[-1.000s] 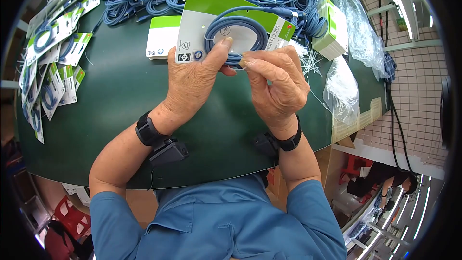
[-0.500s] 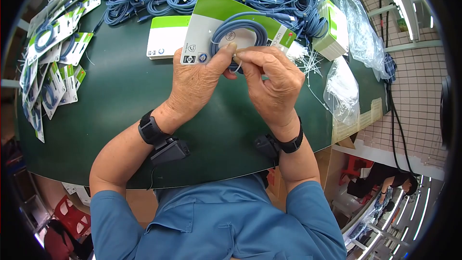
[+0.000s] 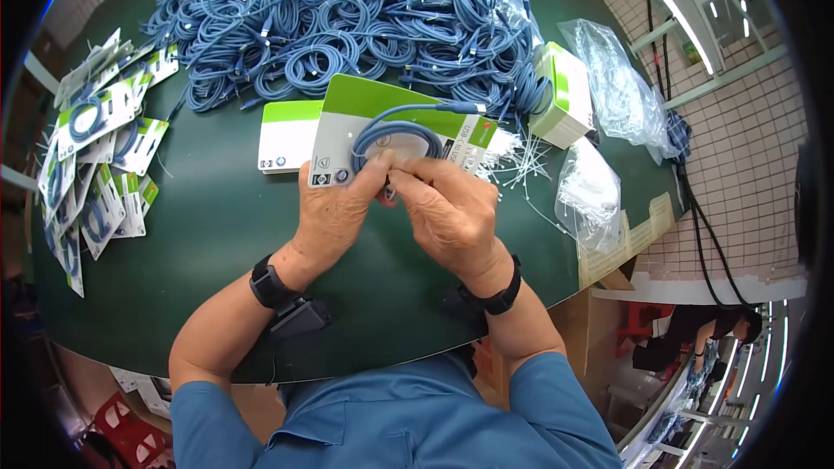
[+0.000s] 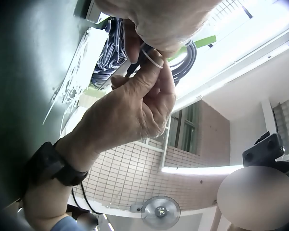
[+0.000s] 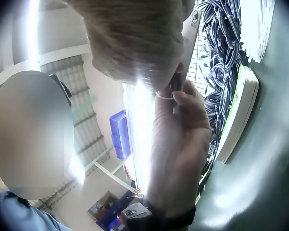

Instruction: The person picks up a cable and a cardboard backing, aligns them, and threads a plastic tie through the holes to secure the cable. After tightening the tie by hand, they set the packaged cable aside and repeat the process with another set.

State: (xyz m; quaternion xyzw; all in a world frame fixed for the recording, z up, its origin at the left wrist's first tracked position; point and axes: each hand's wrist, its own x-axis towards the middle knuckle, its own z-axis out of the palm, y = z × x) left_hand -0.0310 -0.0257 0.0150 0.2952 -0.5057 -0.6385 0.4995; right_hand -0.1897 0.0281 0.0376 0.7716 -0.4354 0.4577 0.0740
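Observation:
My left hand (image 3: 333,213) grips the lower edge of a green and white packaging card (image 3: 337,141), its thumb over a coiled blue USB cable (image 3: 401,128) on the card's face. One cable end points off to the upper right. My right hand (image 3: 456,213) meets the left thumb at the coil's bottom, thumb and index finger pinching a thin white cable tie (image 4: 152,58). In the right wrist view the tie (image 5: 164,96) shows as a small loop between the hands. The hands hide the lower part of the coil.
A heap of blue cables (image 3: 330,30) lies along the back. Carded cables (image 3: 95,126) pile up at left. Behind the held card is a card stack (image 3: 282,146); another stack (image 3: 560,95) stands at right, beside loose ties (image 3: 526,161), a bag of ties (image 3: 592,195) and clear plastic (image 3: 617,78).
The head view has tilted, showing more of the cable heap. My right hand has drawn in against the left thumb at the tie. The card stays in my left hand.

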